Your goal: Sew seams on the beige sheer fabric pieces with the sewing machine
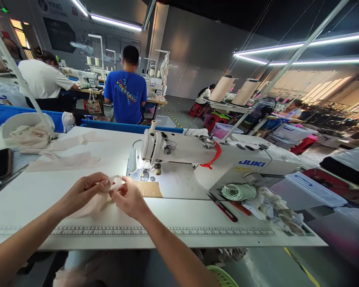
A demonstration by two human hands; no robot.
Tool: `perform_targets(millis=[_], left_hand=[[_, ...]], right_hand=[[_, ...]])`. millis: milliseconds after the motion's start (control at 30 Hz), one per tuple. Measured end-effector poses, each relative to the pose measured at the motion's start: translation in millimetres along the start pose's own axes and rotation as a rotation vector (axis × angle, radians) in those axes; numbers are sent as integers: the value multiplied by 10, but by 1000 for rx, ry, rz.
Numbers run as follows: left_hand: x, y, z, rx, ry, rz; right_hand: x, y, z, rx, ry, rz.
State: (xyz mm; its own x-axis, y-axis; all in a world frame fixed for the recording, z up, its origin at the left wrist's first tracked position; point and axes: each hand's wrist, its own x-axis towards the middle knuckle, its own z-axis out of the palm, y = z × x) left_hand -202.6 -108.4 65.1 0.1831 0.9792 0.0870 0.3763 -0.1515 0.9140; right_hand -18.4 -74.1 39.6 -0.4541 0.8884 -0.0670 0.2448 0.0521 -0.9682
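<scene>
A thin, pale beige piece of fabric [100, 202] is stretched between my two hands, its upper edge lifted and its lower part hanging to the white table. My left hand [91, 185] pinches this edge between thumb and fingers. On the other side, my right hand [128, 196] grips it with bent fingers. Both hands are just left of the white sewing machine [179, 149], apart from its lit needle area. More pale fabric strips [68, 161] lie flat on the table behind my left hand.
A ruler strip [167, 231] runs along the table's front edge. Right of the machine's base are thread snips [223, 208], a coil of mint cord [238, 192] and fabric scraps [278, 207]. A basin [48, 119] holding fabric stands at back left. Co-workers sit beyond the table.
</scene>
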Motion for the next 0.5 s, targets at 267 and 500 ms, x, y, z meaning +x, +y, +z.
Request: perform_targets(millis=[267,500], left_hand=[[-87,-120,-119,-99,117,-192],[37,-359,-371,330,-54,-323]], right_hand=[[21,84,-115,54,79,52],[-14,92,-429,-708,104,-103]])
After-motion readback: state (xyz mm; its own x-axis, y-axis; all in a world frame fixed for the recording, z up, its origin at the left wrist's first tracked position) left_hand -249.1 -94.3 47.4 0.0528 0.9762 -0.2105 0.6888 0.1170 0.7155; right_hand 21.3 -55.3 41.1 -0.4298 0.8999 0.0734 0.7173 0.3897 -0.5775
